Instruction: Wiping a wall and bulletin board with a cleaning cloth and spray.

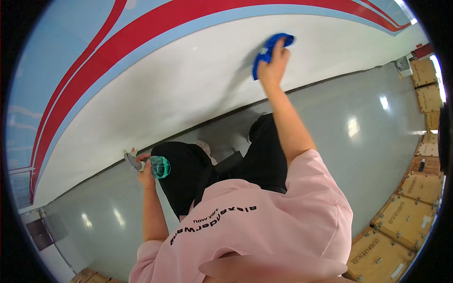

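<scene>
My right hand (pixel 274 69) presses a blue cloth (pixel 263 53) against the white lower part of a wall (pixel 170 85), with the fingers over the cloth. Low on the left, my left hand (pixel 145 171) holds a spray bottle (pixel 160 167) by its neck, near the wall's bottom edge. The bottle is clear with green liquid inside, and its grey trigger head (pixel 131 162) points toward the wall. Above the white part, the wall carries a curved red band (pixel 148 35) between light blue areas.
A glossy grey floor (pixel 361 106) runs along the wall's foot. Several wooden crates (pixel 403 215) bearing writing line the right side. More wooden crates (pixel 92 276) show at the bottom left. A dark panel (pixel 39 234) is at the far left. My bent knees in black trousers are close to the wall.
</scene>
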Demonstrator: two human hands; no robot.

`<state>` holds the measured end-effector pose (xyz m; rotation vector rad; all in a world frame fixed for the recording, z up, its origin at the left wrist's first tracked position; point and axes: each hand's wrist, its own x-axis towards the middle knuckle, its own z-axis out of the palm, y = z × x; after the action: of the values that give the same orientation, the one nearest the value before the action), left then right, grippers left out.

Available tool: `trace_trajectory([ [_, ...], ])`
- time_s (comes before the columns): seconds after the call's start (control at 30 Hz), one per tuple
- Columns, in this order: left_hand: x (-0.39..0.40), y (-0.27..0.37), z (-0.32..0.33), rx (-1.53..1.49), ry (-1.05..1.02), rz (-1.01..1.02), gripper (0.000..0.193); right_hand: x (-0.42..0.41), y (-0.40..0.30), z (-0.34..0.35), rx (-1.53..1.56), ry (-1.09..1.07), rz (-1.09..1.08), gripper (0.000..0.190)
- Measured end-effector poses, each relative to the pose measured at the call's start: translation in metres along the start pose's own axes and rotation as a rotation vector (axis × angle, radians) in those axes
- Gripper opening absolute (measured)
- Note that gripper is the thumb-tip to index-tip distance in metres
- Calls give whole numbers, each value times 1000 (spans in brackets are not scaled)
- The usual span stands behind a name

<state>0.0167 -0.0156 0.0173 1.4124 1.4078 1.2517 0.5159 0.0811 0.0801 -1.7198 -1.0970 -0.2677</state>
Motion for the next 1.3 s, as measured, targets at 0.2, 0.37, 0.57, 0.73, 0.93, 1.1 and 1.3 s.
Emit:
trace_trajectory([
  [0.2, -2, -2, 0, 19, 15, -18, 69, -61, -63, 30, 36, -174, -252, 76],
  [0.37, -2, -31, -16, 38, -5, -34, 67, -54, -58, 27, -57, -153, -255, 75],
  [0.57, -5, -18, -7, -43, 12, 13, 63, -27, -56, 11, -93, -83, -300, 75],
  [0.73, -2, -25, -15, 32, -31, 29, 63, -48, -38, 4, -154, -187, -252, 71],
  [0.93, -1, -19, -12, -6, 23, -49, 65, -31, -42, 5, -171, -105, -324, 69],
  [1.1, -2, -11, -7, 17, -1, -33, 69, -34, -37, 6, -158, -108, -314, 70],
  [1.3, -3, -11, -11, 48, 3, 20, 74, -29, -29, 2, -169, -45, -400, 64],
])
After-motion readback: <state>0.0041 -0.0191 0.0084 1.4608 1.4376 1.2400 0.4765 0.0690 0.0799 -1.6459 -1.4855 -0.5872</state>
